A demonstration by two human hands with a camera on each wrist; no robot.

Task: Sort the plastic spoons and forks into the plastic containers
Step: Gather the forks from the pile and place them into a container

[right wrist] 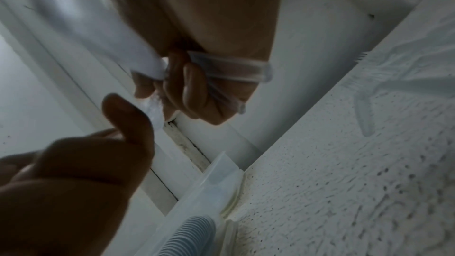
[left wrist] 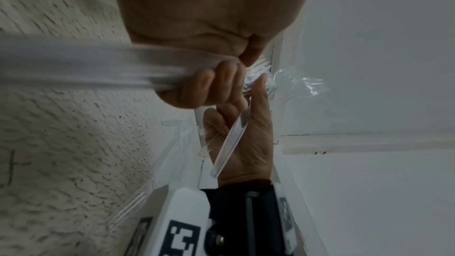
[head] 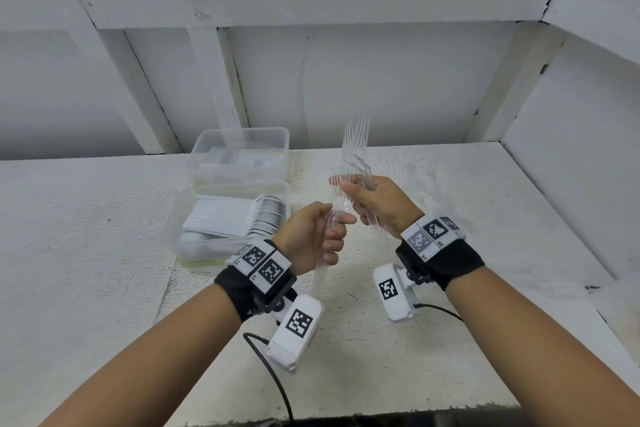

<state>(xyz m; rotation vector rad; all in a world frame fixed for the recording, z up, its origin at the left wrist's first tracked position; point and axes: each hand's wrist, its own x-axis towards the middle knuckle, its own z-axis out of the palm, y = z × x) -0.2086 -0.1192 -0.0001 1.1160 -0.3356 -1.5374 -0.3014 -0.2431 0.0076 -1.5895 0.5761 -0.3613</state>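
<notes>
While my right hand [head: 375, 206] grips a bundle of clear plastic forks [head: 356, 146] and my left hand [head: 313, 236] clamps clear handles [head: 320, 274], slippery stems could fan out, spilling onto the white worktop [head: 450, 340].

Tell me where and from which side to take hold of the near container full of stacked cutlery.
Grip the clear rectangular plastic container by its two long walls, just under the rim, coming from above. It lies open, its white cutlery packed to the walls, and the second clear container appears to touch its far end.
</notes>
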